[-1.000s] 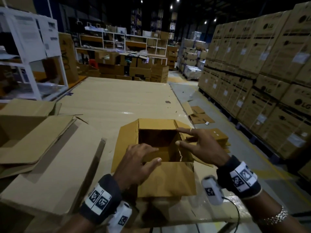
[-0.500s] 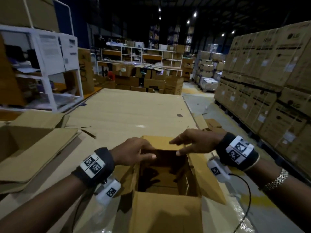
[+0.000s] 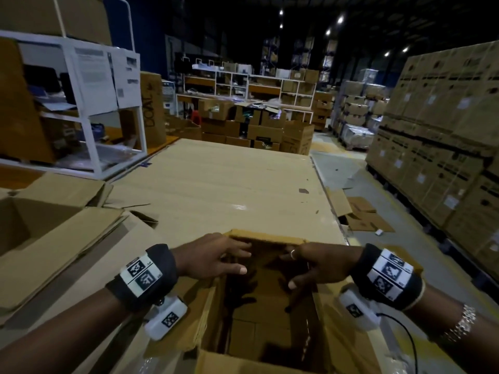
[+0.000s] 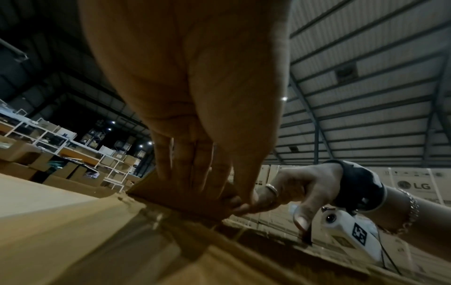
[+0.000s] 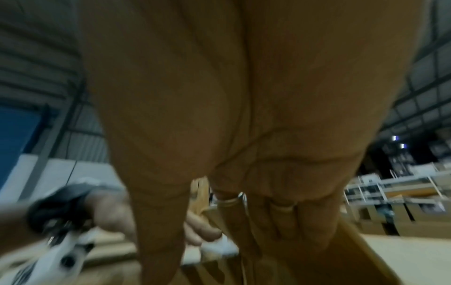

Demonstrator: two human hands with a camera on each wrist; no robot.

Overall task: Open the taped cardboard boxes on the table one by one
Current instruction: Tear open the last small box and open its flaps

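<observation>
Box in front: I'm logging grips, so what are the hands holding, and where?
Nothing is gripped: left hand and right hand press straight fingers against the far flap of the box.

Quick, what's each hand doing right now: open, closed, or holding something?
Left hand: open, straight fingers pressing the far flap of the open box.
Right hand: open, fingers resting on the same flap, gripping nothing.

**Dim warehouse interior, lit by small ceiling lamps (image 3: 340,19) far beyond the open box (image 3: 270,235).**
The lamps leave a pale glare streak on the desk (image 3: 229,179) just beyond the box. The inside of the box lies in deep, mottled shadow. Carton stacks (image 3: 437,136) right of the box bow and soften toward the head view's edge. The right wrist view is motion-blurred throughout, and the left wrist view is sharper.
</observation>
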